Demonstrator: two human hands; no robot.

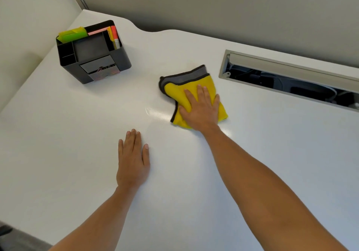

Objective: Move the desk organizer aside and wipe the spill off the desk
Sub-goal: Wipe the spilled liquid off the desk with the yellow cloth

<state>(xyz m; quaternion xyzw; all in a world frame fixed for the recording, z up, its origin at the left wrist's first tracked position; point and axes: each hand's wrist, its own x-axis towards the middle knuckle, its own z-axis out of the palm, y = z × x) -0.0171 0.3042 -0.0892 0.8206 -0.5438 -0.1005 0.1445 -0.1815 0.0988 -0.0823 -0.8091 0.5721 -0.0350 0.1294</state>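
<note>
**Wiping under way, organizer already aside**

Evidently the wiping step is in hand: the desk organizer [93,52] stands near the bench's [252,143] far left corner. The right hand [200,110] presses the yellow cloth [180,93] flat, fingers spread — gripping nothing. The left hand [133,161] rests open. Next, sweep left over the wet sheen [155,113] — just beside the cloth.

White desk [252,163], glossy, soft glare. Grey partition wall [213,3] behind; cream panel [25,17] at left. Open cable tray [291,79] recessed in desk surface. Dark floor [11,237] at lower left corner.
</note>
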